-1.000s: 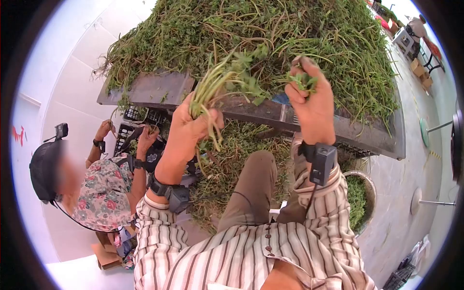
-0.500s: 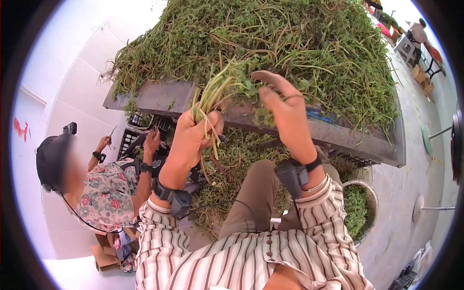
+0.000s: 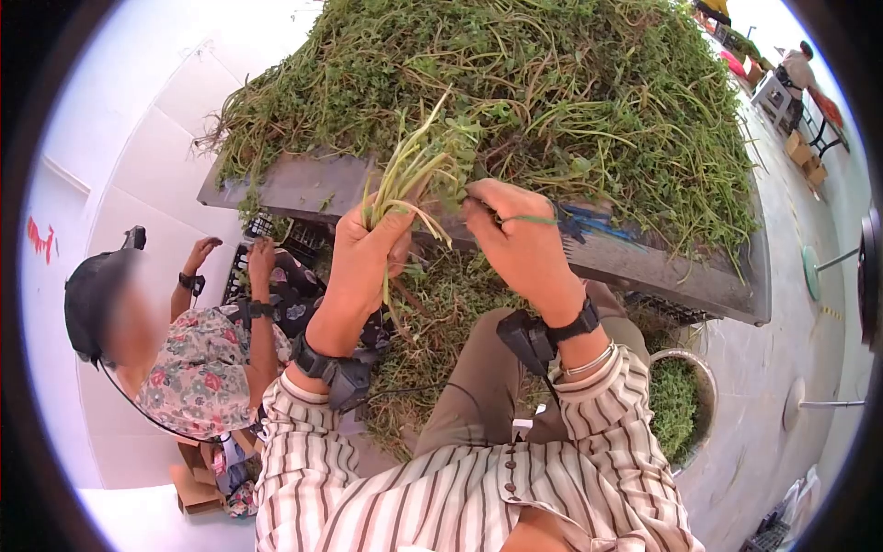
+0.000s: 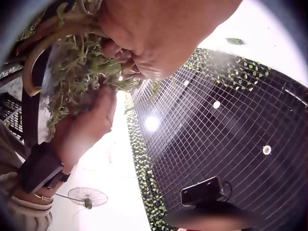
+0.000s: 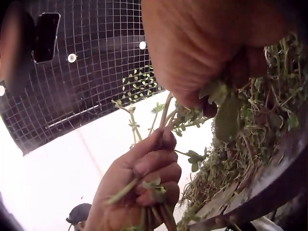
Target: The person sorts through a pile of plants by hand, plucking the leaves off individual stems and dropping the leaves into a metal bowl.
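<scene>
**Obs.: both hands on a bunch of green stems at the table edge**

Material: thin, pale green stems with small rounded leaves, limp and stringy. A large tangled heap of greens [image 3: 515, 92] of the same kind covers a dark, worn table [image 3: 294, 179].

Left hand [image 3: 368, 253]: fingers curled tight round a bunch of stems [image 3: 409, 179], held upright in front of the table edge; leafy tops fan out above the fist, cut ends hang below it. In the right wrist view the fingers [image 5: 149, 175] wrap several stems, thumb closed over them.

Right hand [image 3: 520, 244]: just beside the left, fingertips pinching leafy sprigs at the top of the bunch. A single stem lies across the fingers. In the right wrist view a leaf is caught between thumb and fingers. Grip is closed, not spread.

Surroundings: loose greens lie below the table by the knees. A round metal bowl [image 3: 704, 373] holding greens stands on the floor to the right. A second person in a floral shirt [image 3: 198, 368] sits to the left.
</scene>
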`<state>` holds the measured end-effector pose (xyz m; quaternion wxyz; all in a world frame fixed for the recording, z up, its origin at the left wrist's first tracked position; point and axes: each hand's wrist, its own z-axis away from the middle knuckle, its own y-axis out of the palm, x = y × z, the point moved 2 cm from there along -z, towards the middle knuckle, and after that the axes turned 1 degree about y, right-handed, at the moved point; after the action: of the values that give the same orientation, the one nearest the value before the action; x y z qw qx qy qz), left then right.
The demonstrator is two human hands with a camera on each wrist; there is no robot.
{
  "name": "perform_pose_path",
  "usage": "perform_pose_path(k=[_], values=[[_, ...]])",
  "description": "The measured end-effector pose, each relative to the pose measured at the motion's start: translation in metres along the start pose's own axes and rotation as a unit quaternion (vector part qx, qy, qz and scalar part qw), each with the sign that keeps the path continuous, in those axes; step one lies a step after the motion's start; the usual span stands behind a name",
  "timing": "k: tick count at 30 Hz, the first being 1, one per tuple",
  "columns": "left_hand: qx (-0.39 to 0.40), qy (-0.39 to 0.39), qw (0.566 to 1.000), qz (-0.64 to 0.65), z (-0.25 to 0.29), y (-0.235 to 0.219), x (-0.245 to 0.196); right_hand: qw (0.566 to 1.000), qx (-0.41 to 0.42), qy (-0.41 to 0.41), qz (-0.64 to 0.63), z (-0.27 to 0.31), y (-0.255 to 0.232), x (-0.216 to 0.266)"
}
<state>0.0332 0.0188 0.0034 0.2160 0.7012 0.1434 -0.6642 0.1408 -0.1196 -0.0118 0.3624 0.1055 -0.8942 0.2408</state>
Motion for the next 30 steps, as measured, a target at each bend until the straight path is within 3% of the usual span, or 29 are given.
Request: perform_pose_path(k=[4,7,9,12,14,16,17,18,20,28,30], values=[[0.009,0.003,1.000,-0.020,0.004,0.006,0.005,0.999,-0.032,0.000,0.023,-0.002,-0.005,-0.001],[-0.003,0.003,1.000,-0.007,0.003,0.011,0.005,0.997,0.003,0.062,0.041,-0.003,-0.007,-0.005],[0.002,0.007,1.000,-0.013,0.002,0.005,0.003,0.989,-0.075,0.057,-0.118,-0.006,-0.009,-0.010],[0.002,0.023,0.999,-0.034,-0.001,0.000,0.004,0.973,-0.100,0.115,-0.176,-0.011,-0.029,-0.008],[-0.006,0.037,0.998,-0.047,-0.001,-0.001,0.003,0.984,-0.071,0.104,-0.129,-0.011,-0.033,0.000],[0.029,0.036,0.991,-0.127,0.001,0.001,0.000,0.968,-0.017,0.118,-0.221,-0.009,-0.027,0.016],[0.030,0.035,0.991,-0.126,0.001,0.003,0.000,0.976,0.032,0.132,-0.170,-0.005,-0.021,0.008],[0.033,0.044,0.985,-0.161,0.001,0.005,0.001,0.976,0.031,0.135,-0.169,-0.004,-0.016,0.002],[0.039,0.052,0.979,-0.196,0.000,0.008,0.003,0.999,0.006,-0.004,-0.049,-0.003,-0.006,0.001],[0.055,0.043,0.972,-0.226,0.002,0.006,0.001,0.997,0.016,-0.042,0.055,0.001,-0.006,-0.006],[0.057,0.051,0.971,-0.227,0.002,0.004,0.001,0.998,0.055,0.007,0.001,0.001,-0.005,-0.005]])
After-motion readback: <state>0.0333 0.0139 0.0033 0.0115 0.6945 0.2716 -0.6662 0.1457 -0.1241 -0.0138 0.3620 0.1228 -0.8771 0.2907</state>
